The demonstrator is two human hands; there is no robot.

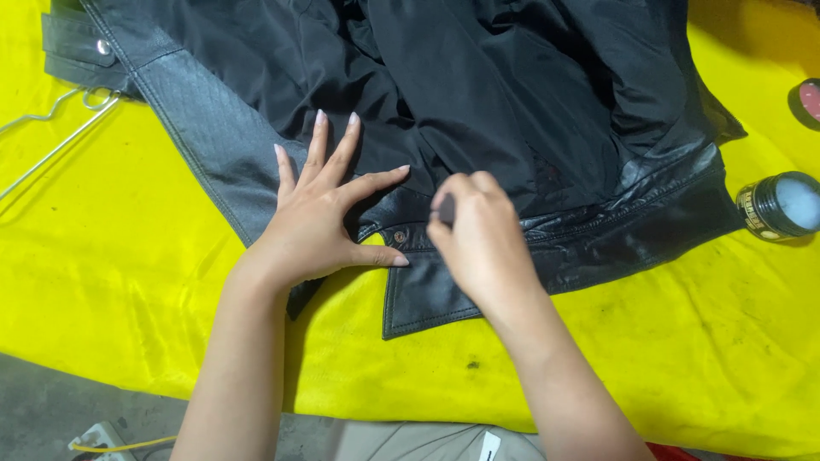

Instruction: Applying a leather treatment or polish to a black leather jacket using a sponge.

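My left hand point(320, 218) lies flat on the black leather jacket point(444, 128), fingers spread wide and pressed down on it, the thumb stretched along the hem toward a small round snap point(399, 236) that sits just beside the thumb tip. My right hand point(480, 243) rests on the jacket just to the right of that snap, curled closed with the fingertips pinched on a small dark thing point(445, 207); I cannot tell what it is, since only a bit of it shows between the fingers. The jacket is spread open, lining up, over a yellow cloth point(128, 282), and fills the upper middle of the view; a pointed leather flap point(427, 299) of it juts out toward me below my right hand. Its dull grey leather edge runs diagonally away past my left hand to a strap point(81, 47) with a metal stud at the jacket's far left corner. A wire hanger point(51, 141) lies on the cloth just beyond that corner, left of the jacket. To the right of the jacket, near its shiny lower edge, an open round tin point(781, 205) lies on its side, and farther up the right side of the jacket a red lid point(807, 101) shows partly at the edge of view. On the near side of the jacket, past the cloth's edge, is grey floor point(51, 401).
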